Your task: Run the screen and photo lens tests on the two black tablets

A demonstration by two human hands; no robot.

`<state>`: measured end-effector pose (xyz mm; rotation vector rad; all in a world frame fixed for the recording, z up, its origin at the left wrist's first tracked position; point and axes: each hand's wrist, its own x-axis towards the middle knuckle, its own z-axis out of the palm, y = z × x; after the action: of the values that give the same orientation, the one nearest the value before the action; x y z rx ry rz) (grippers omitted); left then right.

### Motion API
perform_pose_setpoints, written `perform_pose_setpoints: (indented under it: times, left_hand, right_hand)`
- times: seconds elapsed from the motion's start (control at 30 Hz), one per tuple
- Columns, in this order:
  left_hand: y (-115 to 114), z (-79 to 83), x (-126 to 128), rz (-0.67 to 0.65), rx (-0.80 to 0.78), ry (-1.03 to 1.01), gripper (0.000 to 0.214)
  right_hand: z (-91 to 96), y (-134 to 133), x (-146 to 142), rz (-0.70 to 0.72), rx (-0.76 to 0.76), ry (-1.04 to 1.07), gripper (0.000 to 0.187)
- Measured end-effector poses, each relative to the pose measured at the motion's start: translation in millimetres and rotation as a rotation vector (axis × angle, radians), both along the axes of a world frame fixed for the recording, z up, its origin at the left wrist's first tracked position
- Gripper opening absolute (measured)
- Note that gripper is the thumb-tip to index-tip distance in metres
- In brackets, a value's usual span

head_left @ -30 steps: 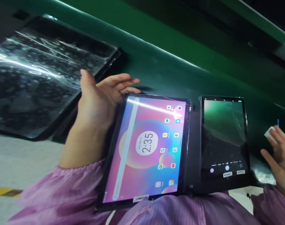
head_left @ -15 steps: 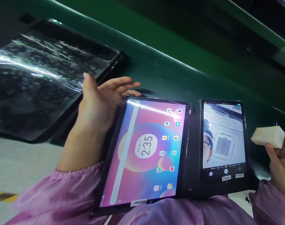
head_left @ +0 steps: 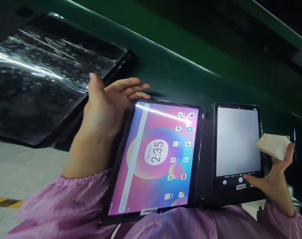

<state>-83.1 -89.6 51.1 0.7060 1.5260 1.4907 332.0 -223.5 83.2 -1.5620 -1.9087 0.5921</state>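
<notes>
Film-covered black tray (head_left: 41, 83) on green belt (head_left: 178, 66), far left.

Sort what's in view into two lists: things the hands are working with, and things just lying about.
In hand:
- large tablet, home screen lit, propped by the left hand
- small tablet, screen blank white, right hand fingertip at its bottom control bar
- folded white cloth gripped in the right hand

Lying about:
- black tray under clear film
- green conveyor belt
</notes>
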Motion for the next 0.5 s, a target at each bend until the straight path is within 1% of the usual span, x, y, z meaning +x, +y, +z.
perform_pose_setpoints:
  times: [0.07,0.13,0.2,0.27,0.33,0.4,0.47,0.5]
  left_hand:
    - [0.2,-0.5,-0.2,-0.01,0.015,0.002,0.074]
    - [0.2,-1.6,-1.8,-0.018,0.023,0.013,0.075]
    - [0.0,-3.2,-4.8,-0.021,0.03,0.022,0.077]
    - [-0.4,-4.9,-8.3,-0.059,0.03,0.023,0.077]
    - [-0.4,-6.5,-10.9,-0.103,0.028,0.025,0.076]
    - [0.2,-8.1,-11.9,-0.095,0.034,0.035,0.075]
    - [0.4,-9.3,-11.7,-0.067,0.041,0.047,0.076]
    - [-0.3,-9.4,-11.4,-0.077,0.031,0.05,0.077]
  right_hand:
    - [-2.6,-1.0,0.6,0.017,0.009,-0.031,0.146]
    - [-4.3,-2.1,3.2,0.034,0.033,-0.086,0.153]
    - [-3.4,-4.0,5.0,0.043,0.046,-0.155,0.159]
    - [-0.1,-6.5,4.8,0.038,0.03,-0.225,0.159]
    - [3.3,-9.0,3.9,0.011,-0.003,-0.278,0.155]
    - [4.0,-11.0,5.4,-0.038,-0.052,-0.306,0.154]
    - [0.2,-12.4,10.7,-0.091,-0.085,-0.315,0.16]
    - [-3.3,-13.1,14.4,-0.107,-0.096,-0.315,0.165]
